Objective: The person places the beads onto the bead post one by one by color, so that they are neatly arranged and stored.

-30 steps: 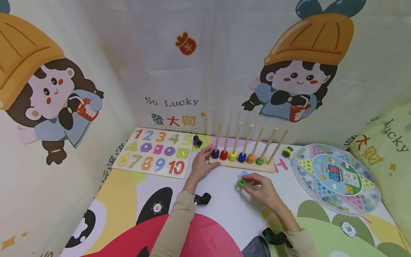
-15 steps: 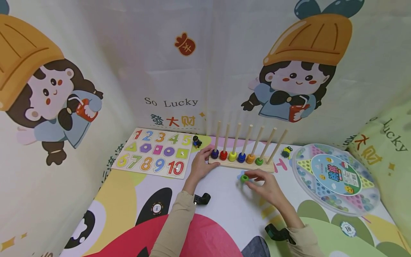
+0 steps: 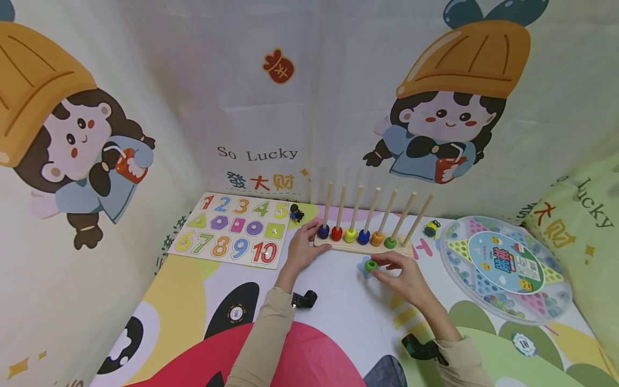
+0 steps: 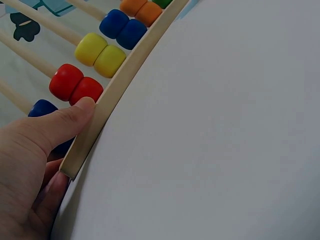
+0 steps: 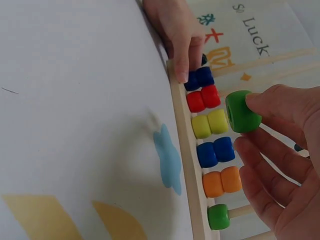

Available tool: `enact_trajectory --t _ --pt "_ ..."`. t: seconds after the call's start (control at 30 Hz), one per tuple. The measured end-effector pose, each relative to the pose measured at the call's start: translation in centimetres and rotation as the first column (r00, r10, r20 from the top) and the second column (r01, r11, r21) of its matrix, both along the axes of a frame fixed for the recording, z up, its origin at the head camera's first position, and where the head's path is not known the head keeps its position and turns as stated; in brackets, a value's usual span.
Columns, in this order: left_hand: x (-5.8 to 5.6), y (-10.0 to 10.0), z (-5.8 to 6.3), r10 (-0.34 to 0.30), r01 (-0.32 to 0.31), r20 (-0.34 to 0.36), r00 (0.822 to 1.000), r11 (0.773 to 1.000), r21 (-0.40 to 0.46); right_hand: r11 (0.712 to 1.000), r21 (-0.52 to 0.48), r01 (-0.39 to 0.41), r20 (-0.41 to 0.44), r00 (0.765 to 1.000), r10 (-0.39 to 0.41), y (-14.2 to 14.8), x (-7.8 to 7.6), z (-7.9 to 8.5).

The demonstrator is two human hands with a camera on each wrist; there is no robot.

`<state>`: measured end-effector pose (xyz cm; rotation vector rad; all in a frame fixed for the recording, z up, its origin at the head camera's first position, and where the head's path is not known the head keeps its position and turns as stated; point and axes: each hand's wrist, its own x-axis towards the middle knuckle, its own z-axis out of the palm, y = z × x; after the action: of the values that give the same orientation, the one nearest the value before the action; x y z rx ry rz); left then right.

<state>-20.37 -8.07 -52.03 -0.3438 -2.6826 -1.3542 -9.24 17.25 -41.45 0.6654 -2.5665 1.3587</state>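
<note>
A wooden peg rack (image 3: pixel 362 246) with several upright rods stands across the table in the head view. Paired beads in dark blue, red, yellow, blue and orange sit low on its rods. One green bead (image 5: pixel 218 217) is on the rod after the orange pair, and the rightmost rod is bare. My left hand (image 3: pixel 303 248) grips the rack's left end, thumb along the front edge; its other fingers are partly hidden. In front of the rack, my right hand (image 3: pixel 403 277) pinches a loose green bead (image 5: pixel 243 111) between thumb and fingers, off the rods, with its hole showing.
A number-and-shape puzzle board (image 3: pixel 232 231) lies left of the rack. To the right is a round marble game board (image 3: pixel 508 269). Small toy figures, one dark (image 3: pixel 297 213) and one green and yellow (image 3: pixel 432 228), stand near the rack's ends. A printed cloth wall rises behind.
My right hand has carried the green bead slightly right and toward the rack, mostly in the first half second. My left hand keeps its hold on the rack's end.
</note>
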Motion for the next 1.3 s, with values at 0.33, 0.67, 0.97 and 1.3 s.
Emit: enact_trajectory --t 0.33,0.67,0.97,1.3 --pt "-0.1 -0.1 0.3 -0.010 0.010 -0.030 0.999 1.000 -0.005 1.000 0.021 0.007 -0.007 1.000 -0.007 0.2 -0.3 0.9" --pt "-0.1 -0.1 0.4 -0.016 0.016 -0.017 1.000 1.000 -0.006 0.998 0.037 0.043 -0.047 0.998 -0.041 0.3 -0.5 1.6" --pt "0.0 -0.2 0.3 -0.018 0.018 -0.015 1.000 1.000 0.004 0.997 0.035 0.074 -0.060 0.996 -0.072 0.7 -0.9 2.8" --pt "0.1 -0.1 0.2 -0.009 0.009 0.006 1.000 1.000 0.010 0.994 0.029 0.104 -0.078 0.992 -0.101 0.9 -1.2 3.6"
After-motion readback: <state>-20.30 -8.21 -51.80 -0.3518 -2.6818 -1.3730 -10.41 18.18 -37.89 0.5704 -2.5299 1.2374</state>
